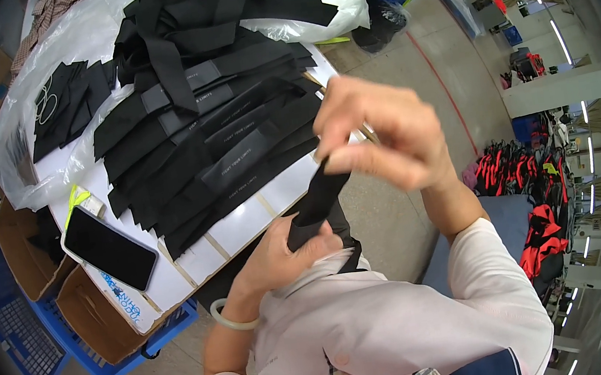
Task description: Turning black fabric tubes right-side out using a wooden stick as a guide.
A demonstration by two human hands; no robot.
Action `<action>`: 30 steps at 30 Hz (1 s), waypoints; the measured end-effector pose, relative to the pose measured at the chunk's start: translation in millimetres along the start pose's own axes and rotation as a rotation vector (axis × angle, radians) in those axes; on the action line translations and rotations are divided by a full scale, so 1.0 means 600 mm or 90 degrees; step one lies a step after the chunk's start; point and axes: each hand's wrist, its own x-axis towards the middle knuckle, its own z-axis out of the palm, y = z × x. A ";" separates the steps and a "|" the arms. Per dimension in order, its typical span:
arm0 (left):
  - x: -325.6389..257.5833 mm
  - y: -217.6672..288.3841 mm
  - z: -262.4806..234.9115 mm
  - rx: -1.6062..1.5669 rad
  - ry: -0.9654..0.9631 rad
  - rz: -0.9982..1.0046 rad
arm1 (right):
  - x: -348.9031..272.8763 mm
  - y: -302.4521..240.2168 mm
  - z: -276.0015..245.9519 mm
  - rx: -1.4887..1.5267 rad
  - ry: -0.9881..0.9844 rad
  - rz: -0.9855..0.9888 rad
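One black fabric strap (316,202) is clamped between your right hand (377,136) fingers at its top and your left hand (286,254) at its bottom, while many finished straps (210,138) lie stacked at ten o'clock, apparently leaving this piece outstanding.

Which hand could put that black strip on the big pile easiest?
Probably the right hand: it pinches the top of the black strip right beside the pile of black pieces. The left hand holds its bottom end, farther away.

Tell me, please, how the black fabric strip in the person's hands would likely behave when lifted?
The black fabric strip probably hangs floppy: it bends between the left hand and right hand. It looks thin, so likely light. The stack of similar strips lies flat, so rolling seems unlikely.
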 end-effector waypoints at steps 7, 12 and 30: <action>0.018 0.004 -0.005 -0.055 0.071 -0.017 | -0.024 0.033 0.025 0.162 -0.098 0.322; 0.041 0.002 -0.003 -0.158 0.089 0.028 | -0.015 0.050 0.051 0.334 0.159 0.517; 0.069 -0.041 0.015 -0.152 0.347 0.134 | 0.014 0.113 0.090 0.555 0.342 0.555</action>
